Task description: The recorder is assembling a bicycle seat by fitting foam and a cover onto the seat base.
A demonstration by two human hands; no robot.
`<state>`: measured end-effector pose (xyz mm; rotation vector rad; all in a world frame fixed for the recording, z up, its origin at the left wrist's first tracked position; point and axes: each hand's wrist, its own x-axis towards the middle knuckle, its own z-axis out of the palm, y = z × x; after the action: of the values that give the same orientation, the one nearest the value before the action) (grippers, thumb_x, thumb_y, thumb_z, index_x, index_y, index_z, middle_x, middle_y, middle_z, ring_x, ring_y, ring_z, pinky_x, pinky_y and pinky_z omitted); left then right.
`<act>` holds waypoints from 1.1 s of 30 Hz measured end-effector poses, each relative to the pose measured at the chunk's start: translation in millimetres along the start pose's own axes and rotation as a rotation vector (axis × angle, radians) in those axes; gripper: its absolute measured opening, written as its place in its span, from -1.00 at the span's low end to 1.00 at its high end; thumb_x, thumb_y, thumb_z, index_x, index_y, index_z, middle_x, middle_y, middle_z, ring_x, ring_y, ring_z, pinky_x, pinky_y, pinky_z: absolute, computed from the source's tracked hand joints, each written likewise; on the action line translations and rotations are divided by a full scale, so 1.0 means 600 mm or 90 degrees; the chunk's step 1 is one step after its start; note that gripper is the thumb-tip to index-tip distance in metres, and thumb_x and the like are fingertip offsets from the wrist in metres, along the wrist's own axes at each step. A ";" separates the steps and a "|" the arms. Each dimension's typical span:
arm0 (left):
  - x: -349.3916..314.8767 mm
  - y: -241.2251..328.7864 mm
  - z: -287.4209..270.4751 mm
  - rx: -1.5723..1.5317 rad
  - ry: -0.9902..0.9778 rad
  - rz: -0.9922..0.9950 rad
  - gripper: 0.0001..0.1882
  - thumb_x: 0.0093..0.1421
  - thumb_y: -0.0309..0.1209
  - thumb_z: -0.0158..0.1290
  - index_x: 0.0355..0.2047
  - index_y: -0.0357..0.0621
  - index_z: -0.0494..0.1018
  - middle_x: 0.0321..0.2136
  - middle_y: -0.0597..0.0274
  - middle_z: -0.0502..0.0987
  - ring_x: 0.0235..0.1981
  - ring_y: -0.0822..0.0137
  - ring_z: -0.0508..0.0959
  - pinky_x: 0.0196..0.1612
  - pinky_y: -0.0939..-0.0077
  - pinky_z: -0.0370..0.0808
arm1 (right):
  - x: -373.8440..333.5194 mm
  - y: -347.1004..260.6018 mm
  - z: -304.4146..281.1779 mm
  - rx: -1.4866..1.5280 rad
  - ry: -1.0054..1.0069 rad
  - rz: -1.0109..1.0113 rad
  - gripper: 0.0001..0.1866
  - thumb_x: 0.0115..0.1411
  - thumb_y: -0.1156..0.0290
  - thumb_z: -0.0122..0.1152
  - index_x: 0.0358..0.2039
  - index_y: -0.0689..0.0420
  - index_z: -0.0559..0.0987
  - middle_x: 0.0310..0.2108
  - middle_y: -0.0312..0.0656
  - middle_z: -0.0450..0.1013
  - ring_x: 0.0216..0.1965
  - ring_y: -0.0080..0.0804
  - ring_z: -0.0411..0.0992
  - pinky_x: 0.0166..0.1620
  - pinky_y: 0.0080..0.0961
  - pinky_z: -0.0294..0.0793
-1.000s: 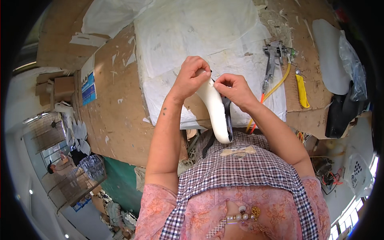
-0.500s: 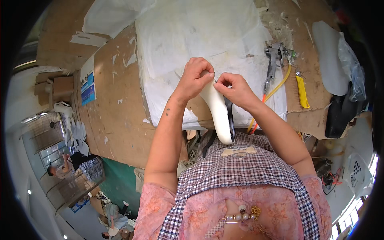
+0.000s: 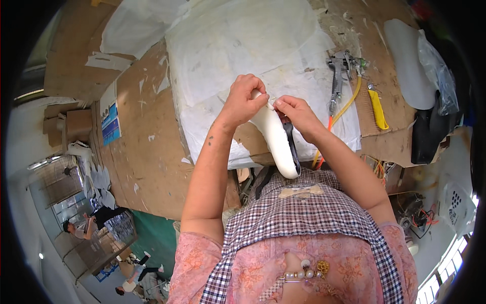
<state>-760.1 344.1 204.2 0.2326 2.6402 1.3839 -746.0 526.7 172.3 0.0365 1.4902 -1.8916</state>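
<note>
A long white padded piece [image 3: 276, 139], curved like a bicycle saddle, tilts with its rounded lower end close to my checked apron. Its dark shell [image 3: 292, 144] shows along the right side. My left hand [image 3: 245, 100] is closed around the upper narrow end, thumb and fingers pinching the white covering. Beside it, my right hand [image 3: 296, 115] has its thumb and curled fingers pinched at the right edge of the same end. A small pale bit shows between the two hands, too small to make out. The right fingertips are partly hidden.
White sheeting [image 3: 243, 45] covers the cardboard-topped bench [image 3: 147, 116]. On the right lie a spray gun [image 3: 338, 76] with a yellow hose [image 3: 349, 106], a yellow utility knife [image 3: 377, 109], a pale curved sheet [image 3: 410, 63] and black pieces [image 3: 425, 131]. Other people are at the far lower left.
My right hand has shifted slightly down and right, apart from my left thumb, with a small pale bit showing between. My left hand keeps its grip. The whole view has shifted slightly.
</note>
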 end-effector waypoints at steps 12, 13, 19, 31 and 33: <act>-0.013 0.006 -0.006 -0.048 -0.053 0.013 -0.83 -0.08 -0.32 -0.02 -0.46 -0.08 0.43 -0.40 0.26 0.38 -0.17 0.21 0.26 -0.02 0.37 0.18 | -0.012 0.003 0.014 -0.053 0.081 -0.211 -0.89 0.08 0.50 0.12 -0.35 0.21 0.49 -0.44 -0.33 0.43 -0.39 -0.65 0.37 -0.28 -0.67 0.38; -0.015 0.006 -0.008 -0.051 -0.046 0.014 -0.83 -0.08 -0.32 -0.02 -0.46 -0.08 0.43 -0.40 0.26 0.38 -0.17 0.21 0.26 -0.02 0.37 0.18 | -0.015 0.000 0.017 -0.035 0.089 -0.211 -0.89 0.06 0.51 0.14 -0.36 0.21 0.49 -0.45 -0.34 0.43 -0.40 -0.65 0.37 -0.29 -0.66 0.39; -0.015 0.002 -0.008 -0.035 -0.057 0.013 -0.81 -0.12 -0.35 -0.04 -0.43 -0.06 0.42 -0.37 0.26 0.38 -0.14 0.21 0.26 0.05 0.34 0.10 | -0.030 -0.005 0.026 -0.311 0.135 -0.361 -0.88 0.03 0.55 0.13 -0.37 0.22 0.48 -0.43 -0.32 0.43 -0.40 -0.66 0.37 -0.28 -0.66 0.40; -0.012 -0.004 -0.005 -0.005 -0.056 0.035 -0.80 -0.12 -0.33 -0.05 -0.44 -0.06 0.43 -0.37 0.25 0.40 -0.16 0.18 0.28 0.03 0.32 0.10 | -0.036 0.001 0.037 -0.172 0.145 -0.268 -0.91 0.04 0.58 0.11 -0.39 0.20 0.52 -0.40 -0.31 0.42 -0.41 -0.62 0.39 -0.32 -0.68 0.40; -0.012 -0.004 -0.005 0.009 -0.051 0.051 -0.80 -0.12 -0.34 -0.07 -0.44 -0.06 0.43 -0.37 0.25 0.40 -0.16 0.18 0.28 0.02 0.32 0.11 | -0.036 0.004 0.040 -0.199 0.155 -0.296 -0.91 0.05 0.57 0.10 -0.38 0.21 0.52 -0.38 -0.30 0.41 -0.41 -0.60 0.39 -0.32 -0.67 0.40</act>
<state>-754.1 339.0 204.1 0.3910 2.6023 1.3498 -719.2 517.1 188.0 -0.2537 2.0895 -2.0334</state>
